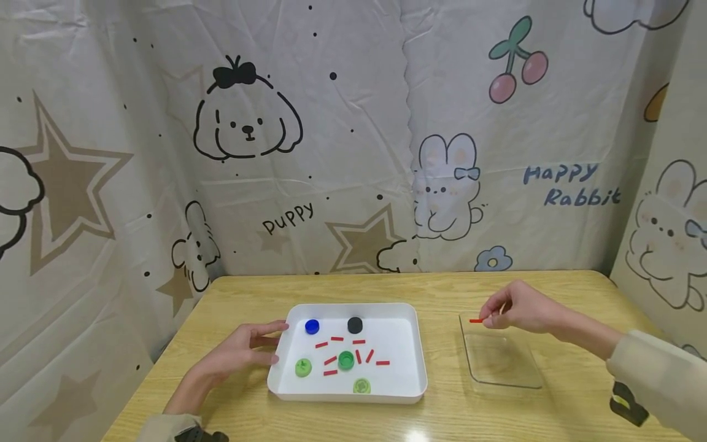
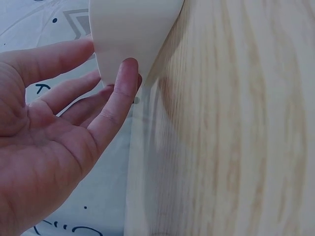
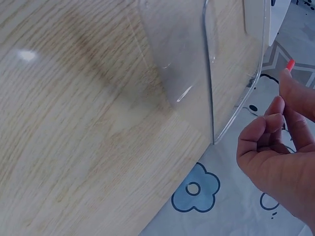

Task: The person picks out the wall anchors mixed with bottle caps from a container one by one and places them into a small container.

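Note:
My right hand [image 1: 519, 309] pinches a small red stick [image 1: 475, 320] above the far end of a clear plastic container [image 1: 505, 362]. In the right wrist view the stick [image 3: 290, 65] pokes out past the thumb. On the left, my left hand [image 1: 245, 350] rests extended fingers against the left end of a white tray [image 1: 421, 362]. Several red sticks [image 1: 383, 363] lie scattered in the tray among a blue cap [image 1: 312, 326], a black cap [image 1: 355, 325], a green cap [image 1: 345, 360] and two light green round pieces [image 1: 303, 368].
A wooden table [image 1: 442, 414] carries both the tray and the clear container, with a gap between them. Behind the table hangs a printed curtain [image 1: 353, 153], and more cloth lines the left and right sides.

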{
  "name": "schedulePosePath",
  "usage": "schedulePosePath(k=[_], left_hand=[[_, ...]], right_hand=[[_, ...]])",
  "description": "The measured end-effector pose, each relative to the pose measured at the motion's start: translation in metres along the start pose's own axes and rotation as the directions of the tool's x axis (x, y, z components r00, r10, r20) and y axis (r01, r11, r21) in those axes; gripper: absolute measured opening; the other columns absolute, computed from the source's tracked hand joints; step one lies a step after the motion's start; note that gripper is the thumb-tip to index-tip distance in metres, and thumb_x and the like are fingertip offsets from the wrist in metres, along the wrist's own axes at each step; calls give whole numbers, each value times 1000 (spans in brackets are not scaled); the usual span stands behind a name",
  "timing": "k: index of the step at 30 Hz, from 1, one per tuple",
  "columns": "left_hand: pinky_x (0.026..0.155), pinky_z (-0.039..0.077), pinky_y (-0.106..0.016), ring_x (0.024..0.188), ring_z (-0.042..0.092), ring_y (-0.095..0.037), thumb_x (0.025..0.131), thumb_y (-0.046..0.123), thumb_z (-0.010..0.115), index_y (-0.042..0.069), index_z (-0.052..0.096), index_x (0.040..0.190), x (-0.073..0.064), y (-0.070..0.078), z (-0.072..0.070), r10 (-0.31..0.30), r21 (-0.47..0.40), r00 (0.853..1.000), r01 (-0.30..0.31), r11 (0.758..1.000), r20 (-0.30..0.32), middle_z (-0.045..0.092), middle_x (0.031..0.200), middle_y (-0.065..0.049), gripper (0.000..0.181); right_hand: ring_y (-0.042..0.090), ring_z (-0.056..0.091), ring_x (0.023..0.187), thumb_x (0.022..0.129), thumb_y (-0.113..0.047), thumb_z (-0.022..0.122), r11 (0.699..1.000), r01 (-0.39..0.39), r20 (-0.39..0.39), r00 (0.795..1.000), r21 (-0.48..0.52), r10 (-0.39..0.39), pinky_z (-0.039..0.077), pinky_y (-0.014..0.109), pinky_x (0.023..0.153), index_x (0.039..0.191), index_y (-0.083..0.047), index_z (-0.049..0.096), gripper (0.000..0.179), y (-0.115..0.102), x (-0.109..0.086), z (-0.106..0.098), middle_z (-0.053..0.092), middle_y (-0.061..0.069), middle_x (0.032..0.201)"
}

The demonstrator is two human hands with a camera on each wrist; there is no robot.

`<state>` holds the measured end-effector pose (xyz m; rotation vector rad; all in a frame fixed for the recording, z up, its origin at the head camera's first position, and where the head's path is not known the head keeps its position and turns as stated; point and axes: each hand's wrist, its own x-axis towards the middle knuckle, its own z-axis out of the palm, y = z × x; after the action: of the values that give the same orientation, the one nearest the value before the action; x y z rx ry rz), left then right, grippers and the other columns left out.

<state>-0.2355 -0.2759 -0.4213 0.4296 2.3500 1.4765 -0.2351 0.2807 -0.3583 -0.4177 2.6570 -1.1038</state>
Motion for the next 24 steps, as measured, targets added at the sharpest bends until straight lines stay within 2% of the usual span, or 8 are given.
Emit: schedulePosePath(k=[11, 24], left_hand=[[110, 46, -58, 136, 52, -50, 89, 5, 80, -5, 51, 152, 0, 2, 0, -3, 7, 1000, 3, 1000, 1, 35, 163, -31, 70], [107, 50, -53, 137, 51, -51, 90, 4, 79, -6, 48, 153, -1, 5, 0, -7, 8, 1000, 7, 1000, 8, 33, 164, -32, 71]], right_hand=[[21, 55, 82, 90, -7, 82, 1000, -19, -31, 999, -23, 18, 44, 34, 71, 96, -3, 80, 7, 10, 3, 4, 66, 1, 84], [21, 52, 80, 89, -6, 82, 999, -13, -47, 999, -47, 11, 41, 30, 65, 94, -3, 81, 6, 19, 8, 7, 62, 1, 79]])
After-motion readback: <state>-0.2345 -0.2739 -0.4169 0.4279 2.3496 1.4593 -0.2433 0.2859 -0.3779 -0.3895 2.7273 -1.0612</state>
